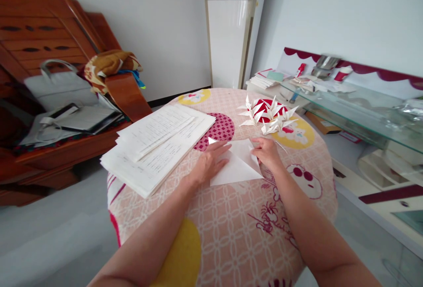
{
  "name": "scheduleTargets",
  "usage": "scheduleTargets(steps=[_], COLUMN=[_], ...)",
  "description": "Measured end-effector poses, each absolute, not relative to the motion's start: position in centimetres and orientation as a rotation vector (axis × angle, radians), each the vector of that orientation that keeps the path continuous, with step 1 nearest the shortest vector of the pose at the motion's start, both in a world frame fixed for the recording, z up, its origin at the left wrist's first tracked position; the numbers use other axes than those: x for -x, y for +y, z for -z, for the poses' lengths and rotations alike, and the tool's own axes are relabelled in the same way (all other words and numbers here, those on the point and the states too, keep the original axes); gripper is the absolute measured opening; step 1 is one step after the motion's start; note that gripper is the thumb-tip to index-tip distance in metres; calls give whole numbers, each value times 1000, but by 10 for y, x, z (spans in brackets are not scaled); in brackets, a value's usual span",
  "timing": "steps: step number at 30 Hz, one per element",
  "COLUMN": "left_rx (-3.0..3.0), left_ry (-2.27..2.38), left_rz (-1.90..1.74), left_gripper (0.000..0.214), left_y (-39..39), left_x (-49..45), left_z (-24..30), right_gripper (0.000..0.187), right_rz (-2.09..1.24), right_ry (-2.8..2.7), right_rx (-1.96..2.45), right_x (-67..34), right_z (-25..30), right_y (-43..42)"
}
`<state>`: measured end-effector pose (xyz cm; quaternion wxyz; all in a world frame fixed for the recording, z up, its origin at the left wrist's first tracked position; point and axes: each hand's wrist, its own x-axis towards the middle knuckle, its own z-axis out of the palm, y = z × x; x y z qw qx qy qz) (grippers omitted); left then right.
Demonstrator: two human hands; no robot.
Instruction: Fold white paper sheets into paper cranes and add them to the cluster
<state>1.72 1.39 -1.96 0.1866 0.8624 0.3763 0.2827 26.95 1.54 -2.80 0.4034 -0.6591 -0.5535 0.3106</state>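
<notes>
A white sheet of paper (pixel 236 168) lies on the round table in front of me, with a diagonal fold line across it. My left hand (pixel 210 160) rests on its left side, fingers stretched out over the paper. At the upper right edge, my right hand (pixel 265 151) pinches the paper between thumb and fingers. Several folded white paper cranes (pixel 269 113) stand in a group just beyond my right hand. Left of my left hand is a stack of papers (pixel 165 146) covered with writing.
A patterned cloth (pixel 228 225) covers the round table. A wooden bench (pixel 49 146) with a bag (pixel 62 84) and clothing (pixel 110 67) stands at the left. On the right is a glass-topped cabinet (pixel 357 106) bearing assorted items. A tall white air conditioner (pixel 228 36) stands behind.
</notes>
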Motion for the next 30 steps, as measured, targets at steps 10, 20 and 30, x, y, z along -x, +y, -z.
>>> scheduleTargets(steps=[10,20,30], left_rx=[-2676,-2569,-2316], left_ry=[983,952,771], left_rz=[-332,-346,-186], left_gripper=[58,51,80], left_y=[11,14,24], left_x=[-20,-12,20], left_z=[35,31,10], right_gripper=[41,25,21], right_rz=[-892,-1276,-1268], right_ry=[-1410,-1884,-1763], right_rx=[1455,1162,1278], right_x=[-280,-311,-308], right_z=[14,11,12], right_y=[10,6,8])
